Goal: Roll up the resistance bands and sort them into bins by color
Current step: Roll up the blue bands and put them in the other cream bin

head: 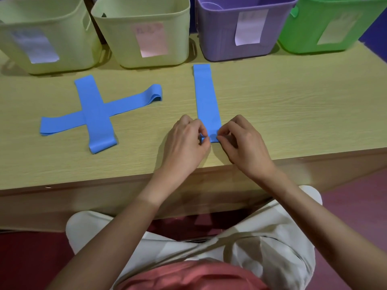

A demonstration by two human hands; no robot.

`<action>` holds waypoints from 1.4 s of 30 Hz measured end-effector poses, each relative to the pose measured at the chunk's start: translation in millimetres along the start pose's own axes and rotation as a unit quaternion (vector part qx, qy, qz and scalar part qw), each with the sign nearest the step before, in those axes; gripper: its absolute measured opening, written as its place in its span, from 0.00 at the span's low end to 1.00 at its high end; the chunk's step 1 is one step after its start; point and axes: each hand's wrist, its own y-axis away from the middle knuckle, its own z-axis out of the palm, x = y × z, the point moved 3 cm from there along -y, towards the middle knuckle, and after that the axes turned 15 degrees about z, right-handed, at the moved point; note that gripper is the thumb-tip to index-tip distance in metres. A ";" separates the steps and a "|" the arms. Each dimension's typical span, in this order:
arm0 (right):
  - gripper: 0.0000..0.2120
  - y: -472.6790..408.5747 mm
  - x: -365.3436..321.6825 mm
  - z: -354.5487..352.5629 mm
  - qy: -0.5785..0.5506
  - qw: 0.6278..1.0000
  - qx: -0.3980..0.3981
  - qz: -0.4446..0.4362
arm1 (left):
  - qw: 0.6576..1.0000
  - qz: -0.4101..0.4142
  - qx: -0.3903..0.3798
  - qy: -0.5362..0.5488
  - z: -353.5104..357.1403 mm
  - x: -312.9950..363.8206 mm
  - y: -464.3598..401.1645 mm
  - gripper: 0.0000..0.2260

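Note:
A blue resistance band [205,95] lies flat on the wooden table [282,114], running straight away from me. My left hand [185,147] pinches its near left corner and my right hand [240,143] pinches its near right corner, with the near end curled slightly. Two more blue bands lie crossed to the left: one [94,114] runs front to back on top, the other [129,103] runs side to side beneath it. Along the back stand two pale yellow-green bins [41,38] [144,34], a purple bin [243,32] and a green bin [333,28], each with a paper label.
The table's front edge [104,181] runs just below my hands. My knees in light trousers sit under the table, over a red floor. A purple band shows inside the purple bin at its back left.

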 end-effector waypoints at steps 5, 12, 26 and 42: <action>0.05 0.3 2.9 -4.2 0.020 0.998 -0.024 -0.058 | 1.000 0.024 0.003 -0.005 -0.7 -1.7 2.6 0.02; 0.08 -6.5 6.7 -8.1 0.023 0.996 -0.049 -0.073 | 0.992 0.121 -0.024 -0.019 -3.3 -7.5 3.5 0.05; 0.04 -7.5 6.8 0.4 0.011 1.000 0.015 -0.023 | 0.994 0.104 0.026 -0.029 4.0 -5.0 -0.2 0.03; 0.08 -15.8 5.1 -3.9 0.044 0.997 -0.025 -0.055 | 0.995 0.085 0.061 -0.001 6.7 -9.2 -3.2 0.03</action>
